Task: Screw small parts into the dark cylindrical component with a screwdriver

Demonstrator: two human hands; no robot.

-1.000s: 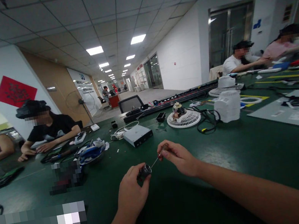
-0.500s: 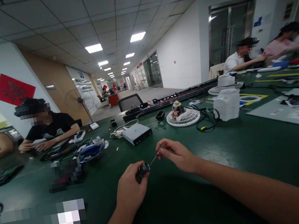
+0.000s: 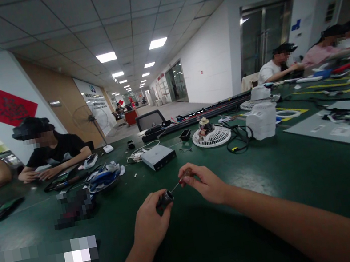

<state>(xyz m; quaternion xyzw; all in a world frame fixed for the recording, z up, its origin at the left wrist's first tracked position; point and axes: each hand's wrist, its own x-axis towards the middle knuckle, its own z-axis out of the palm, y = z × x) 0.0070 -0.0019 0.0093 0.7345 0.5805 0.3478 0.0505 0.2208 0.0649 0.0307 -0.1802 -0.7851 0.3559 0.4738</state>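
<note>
My left hand is closed around a small dark cylindrical part, its round open end turned to the right. In my right hand is a screwdriver with a reddish-brown handle, pinched between thumb and fingers. Its thin shaft slants down to the left, and the tip reaches the mouth of the dark part; how far inside it goes cannot be made out. Both hands are held over the green table.
Beyond my hands lie a silver disc drive, a small black box, a white fan grille with a motor, black cable and a white plastic housing. A grey board lies right. Several people sit around the table.
The screwdriver's tip is closer to the dark part, with less shaft showing between them. The whole view has shifted slightly. Both hands keep their grip.
</note>
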